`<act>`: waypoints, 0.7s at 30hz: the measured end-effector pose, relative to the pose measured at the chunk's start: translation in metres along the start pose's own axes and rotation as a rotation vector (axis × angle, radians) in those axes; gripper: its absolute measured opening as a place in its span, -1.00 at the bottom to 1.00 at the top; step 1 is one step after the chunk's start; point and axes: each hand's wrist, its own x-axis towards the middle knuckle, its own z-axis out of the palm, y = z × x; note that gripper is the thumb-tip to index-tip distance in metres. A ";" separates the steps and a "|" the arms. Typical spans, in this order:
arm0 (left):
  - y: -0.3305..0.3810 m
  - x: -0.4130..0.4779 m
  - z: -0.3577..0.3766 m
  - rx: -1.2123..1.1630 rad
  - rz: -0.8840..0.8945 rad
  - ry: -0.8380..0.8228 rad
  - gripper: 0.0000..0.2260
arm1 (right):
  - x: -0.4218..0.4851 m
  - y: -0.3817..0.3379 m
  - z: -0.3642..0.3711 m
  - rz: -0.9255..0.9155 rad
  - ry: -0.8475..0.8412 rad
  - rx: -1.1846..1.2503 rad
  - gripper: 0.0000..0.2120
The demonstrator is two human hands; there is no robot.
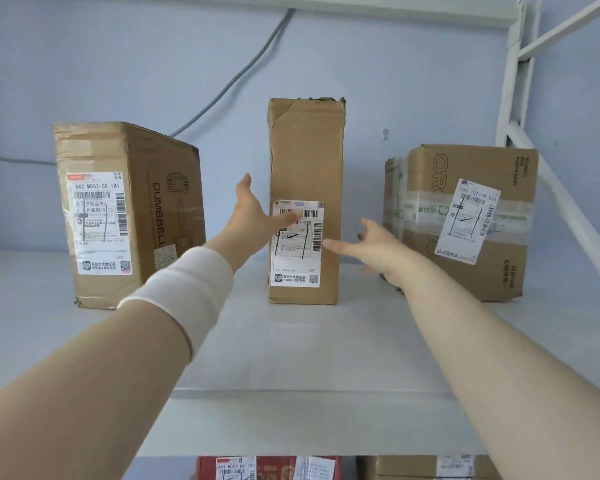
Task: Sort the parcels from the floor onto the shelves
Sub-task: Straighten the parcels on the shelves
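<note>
"Labels first: what can you read?"

"Left box (pixel 129 216) is printed DUMBBELL, and its label reads 642 M003-00 181. Right box (pixel 465 223) shows ORO and a slanted label, 505 101-19 525. The tall box (pixel 305 154) between them has a label too, but its number is half covered."

"And the hands?"

"Both are spread wide and hold nothing. Left hand (pixel 253 216) is in front of the tall box's label, fingertips over the barcode; I cannot tell whether they touch. Right hand (pixel 378 247) is just beside the tall box's right edge, in front of the right box."

"Where does the tall box stand?"

"Upright on the white shelf (pixel 291 358), apart from both neighbours."

"Anything else?"

"Grey cable (pixel 229 81) on the wall, white frame (pixel 513 81) at right, and a red box (pixel 274 467) on the shelf below."
</note>
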 end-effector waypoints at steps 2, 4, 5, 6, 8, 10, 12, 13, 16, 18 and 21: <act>-0.014 0.006 0.004 -0.005 -0.118 -0.056 -0.02 | 0.004 0.005 0.010 0.050 -0.077 -0.013 0.02; -0.025 0.013 0.006 0.007 -0.192 -0.106 -0.03 | 0.010 0.009 0.018 0.082 -0.124 0.005 -0.01; -0.030 0.017 0.005 0.020 -0.207 -0.134 -0.04 | 0.014 0.011 0.022 0.082 -0.145 0.021 -0.04; -0.033 0.020 0.004 0.030 -0.210 -0.173 -0.05 | 0.018 0.012 0.024 0.072 -0.167 0.033 -0.10; -0.039 0.026 0.002 0.026 -0.200 -0.283 -0.14 | 0.025 0.011 0.028 0.043 -0.205 0.044 -0.29; -0.042 0.030 0.003 0.004 -0.166 -0.348 -0.35 | 0.028 0.009 0.028 0.032 -0.239 0.043 -0.39; -0.043 0.035 0.006 -0.024 -0.147 -0.345 -0.50 | 0.033 0.006 0.028 0.027 -0.267 0.033 -0.43; -0.043 0.037 0.008 -0.032 -0.144 -0.342 -0.53 | 0.036 0.005 0.028 0.027 -0.276 0.031 -0.44; -0.044 0.045 0.010 -0.028 -0.133 -0.362 -0.59 | 0.045 0.005 0.028 0.031 -0.286 0.030 -0.46; -0.046 0.051 0.011 -0.024 -0.130 -0.380 -0.65 | 0.050 0.006 0.028 0.033 -0.283 0.025 -0.46; -0.050 0.059 0.014 -0.019 -0.117 -0.389 -0.67 | 0.057 0.009 0.029 0.036 -0.278 0.027 -0.45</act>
